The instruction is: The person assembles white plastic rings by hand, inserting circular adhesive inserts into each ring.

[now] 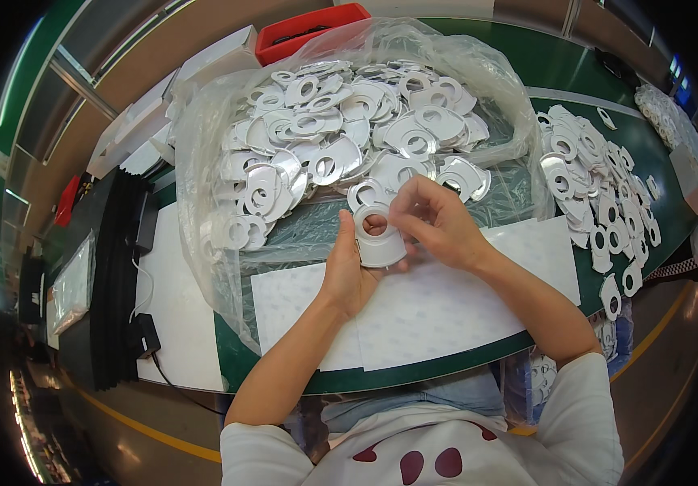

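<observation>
My left hand (347,271) holds a stack of flat white ring-shaped pieces (379,239) with a round hole, thumb up along its left side. My right hand (436,223) comes from the right, and its fingertips pinch the top piece of that stack at the right rim. Both hands hover over white sheets (438,304) on the green table (381,377). Just beyond the hands, a large pile of the same silvery-white ring pieces (341,134) lies in an opened clear plastic bag (203,138).
A second heap of ring pieces (596,190) lies on the table at the right. A red tray (308,28) and white boxes (163,113) stand at the back left. Black gear with cables (126,267) lies left, beside a white sheet.
</observation>
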### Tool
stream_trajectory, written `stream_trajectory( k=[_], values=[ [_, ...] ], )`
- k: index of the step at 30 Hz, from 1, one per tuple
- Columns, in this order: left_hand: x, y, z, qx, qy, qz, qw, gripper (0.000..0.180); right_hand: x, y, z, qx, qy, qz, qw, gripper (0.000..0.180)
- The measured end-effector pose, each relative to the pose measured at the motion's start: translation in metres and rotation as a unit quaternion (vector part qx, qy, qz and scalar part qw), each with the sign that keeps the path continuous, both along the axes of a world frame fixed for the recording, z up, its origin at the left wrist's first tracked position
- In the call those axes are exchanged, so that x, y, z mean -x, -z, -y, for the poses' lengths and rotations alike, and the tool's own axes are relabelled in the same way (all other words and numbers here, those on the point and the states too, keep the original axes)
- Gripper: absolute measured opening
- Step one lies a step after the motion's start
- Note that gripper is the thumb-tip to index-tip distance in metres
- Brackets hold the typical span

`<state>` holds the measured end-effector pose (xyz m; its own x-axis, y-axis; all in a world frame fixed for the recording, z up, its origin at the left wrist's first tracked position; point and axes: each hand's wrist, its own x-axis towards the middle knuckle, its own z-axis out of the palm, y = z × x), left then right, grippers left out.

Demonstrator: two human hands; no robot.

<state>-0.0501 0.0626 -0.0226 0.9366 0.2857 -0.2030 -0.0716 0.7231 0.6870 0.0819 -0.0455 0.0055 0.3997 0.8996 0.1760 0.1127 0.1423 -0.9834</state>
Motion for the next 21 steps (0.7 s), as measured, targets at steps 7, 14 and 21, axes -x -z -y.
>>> stream_trajectory(
  k=[7,14,21],
  values=[
    [0.001,0.000,0.000,0.007,-0.003,0.002,1.000,0.060,0.004,-0.002,0.001,0.018,0.025,0.042,0.999,0.010],
    [0.001,0.000,0.001,-0.002,-0.023,-0.031,0.999,0.060,0.014,-0.010,0.005,-0.116,0.148,0.515,0.836,0.021],
    [0.004,-0.006,0.005,-0.027,-0.021,-0.020,0.999,0.065,0.017,-0.019,0.005,-0.059,0.235,0.444,0.862,0.022]
  ],
)
